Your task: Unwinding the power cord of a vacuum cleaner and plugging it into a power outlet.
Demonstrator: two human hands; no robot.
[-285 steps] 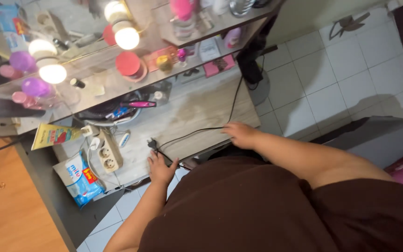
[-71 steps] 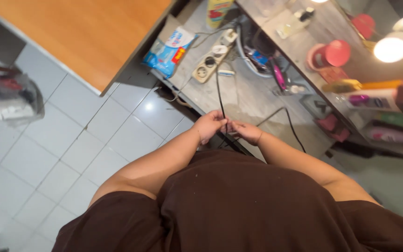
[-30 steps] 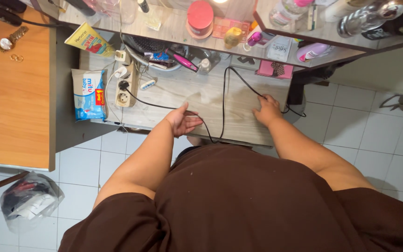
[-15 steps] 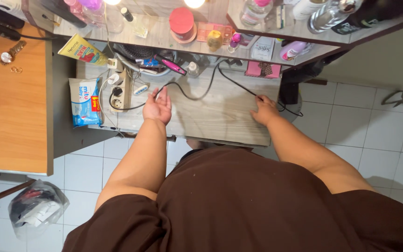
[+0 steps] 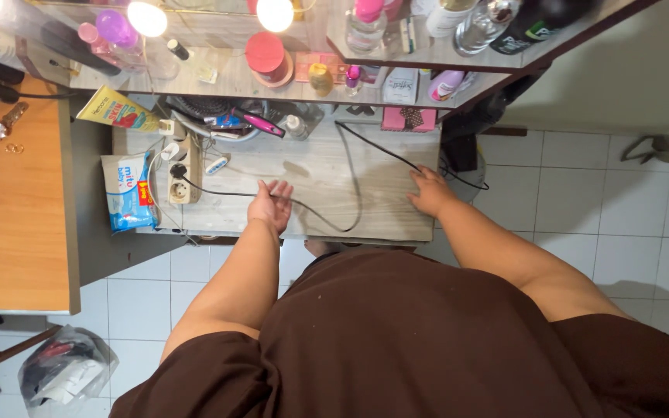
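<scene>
On the pale wood-grain vanity tabletop [image 5: 381, 201], both hands lie over a thin black power cord [image 5: 354, 193]. Left hand [image 5: 270, 205] flat-ish, fingers spread and loosely open, cord running under the fingers; whether it actually grips the cord is hard to tell. Right hand [image 5: 427, 191] presses open, palm down, near the table's right edge, on the cord where it runs off toward the floor. Cord plugged into a white power strip [image 5: 177, 174] at left, loops near the front edge between the hands. Blue-and-white wet-wipe pack [image 5: 124, 192] just beside the strip. Pink-handled hairbrush [image 5: 257, 122] lies at the back under a shelf of bottles [image 5: 396, 54].
</scene>
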